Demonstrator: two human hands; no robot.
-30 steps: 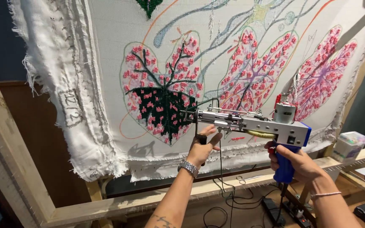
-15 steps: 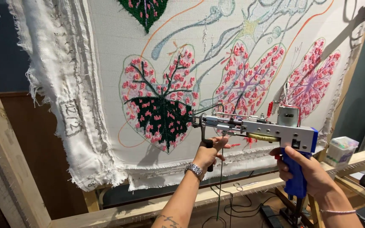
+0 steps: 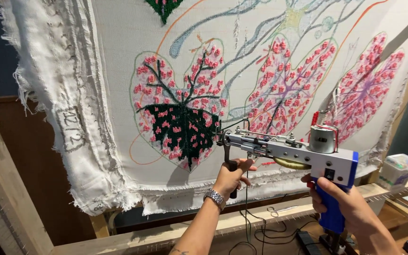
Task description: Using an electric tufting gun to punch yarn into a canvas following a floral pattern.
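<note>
Both hands are on the tufting gun (image 3: 289, 152), and it sits level at about 4 o'clock from the middle of the view, nose pointing toward 9 o'clock. The left hand (image 3: 231, 175) wraps its fingers tight around the black front handle (image 3: 231, 166) that drops below the gun's nose; a metal watch (image 3: 215, 198) sits on that wrist. The right hand (image 3: 344, 203) is clenched round the blue rear grip (image 3: 332, 218), down at 5 o'clock, with the forefinger up near the trigger area, though I cannot tell if it presses.

The needle tip (image 3: 218, 137) is right at the white backing cloth (image 3: 119, 56), at the 3 o'clock edge of the dark green tufted patch (image 3: 178, 130) dotted with pink. That patch fills the lower part of a heart-shaped leaf outline. Two more pink-flecked leaves (image 3: 289, 85) spread away toward 1 and 2 o'clock.

A small silver motor (image 3: 323, 138) with red winding rides on top of the gun body. The cloth hangs stretched on a wooden frame (image 3: 5, 203), its frayed edge bunched at 8 o'clock. Below, at 6 o'clock, dark cables (image 3: 256, 231) trail under the lower rail. A clear plastic box (image 3: 399, 169) rests on the frame at 4 o'clock, well apart from the gun.
</note>
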